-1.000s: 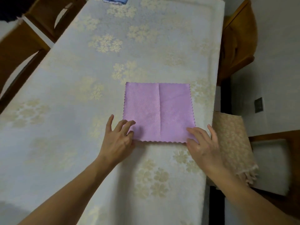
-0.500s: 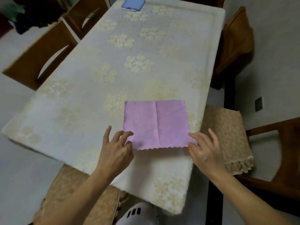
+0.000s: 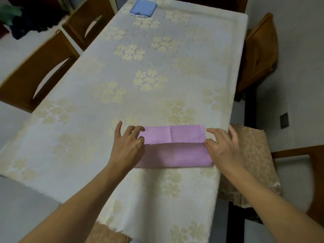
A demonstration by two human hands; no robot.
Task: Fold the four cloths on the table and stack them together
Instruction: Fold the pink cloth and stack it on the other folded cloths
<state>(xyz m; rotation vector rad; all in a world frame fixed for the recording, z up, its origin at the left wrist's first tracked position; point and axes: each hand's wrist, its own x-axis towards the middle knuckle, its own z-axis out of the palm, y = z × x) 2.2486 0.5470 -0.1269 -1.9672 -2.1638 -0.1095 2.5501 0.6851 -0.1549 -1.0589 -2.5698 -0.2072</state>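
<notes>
Head view: purple cloth [image 3: 175,151] lower centre of frame, near table [image 3: 157,67] edge, half-folded. Left hand [image 3: 128,146], right hand [image 3: 222,148] pinch flap corners, likely aligning edges. Folded blue cloth [image 3: 143,7] at top, likely stack spot.

Purple cloth [image 3: 175,153] half-folded at near table edge; folded blue cloth [image 3: 143,7] at far end

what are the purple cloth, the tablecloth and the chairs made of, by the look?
Purple cloth: probably microfibre, matte; dotted weave on the far half, zigzag-cut edges.
Tablecloth: woven fabric, faint sheen; pale floral pattern looks woven in, though it could be printed.
Chairs: wood, smooth brown finish; the grain is too blurred to tell.
</notes>
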